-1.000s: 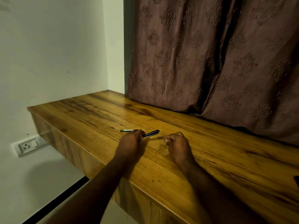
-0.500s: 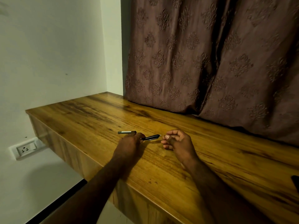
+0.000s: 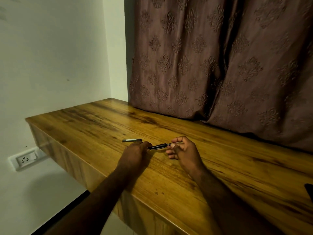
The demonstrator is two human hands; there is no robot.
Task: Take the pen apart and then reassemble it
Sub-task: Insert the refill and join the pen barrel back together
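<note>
A dark pen barrel is held level just above the wooden desk. My left hand grips its left end, knuckles up. My right hand pinches the barrel's right tip between thumb and forefinger. A separate pen piece, dark with a pale band, lies flat on the desk just beyond and left of my left hand. Any small parts inside my hands are hidden.
A brown patterned curtain hangs along the desk's back edge. The desk's left end stops short of a white wall with a socket below it. A dark object pokes in at the right edge.
My right hand has moved left from a loose fist and closed its fingertips on the pen barrel's right tip. My left hand keeps its grip; the loose piece has not moved.
</note>
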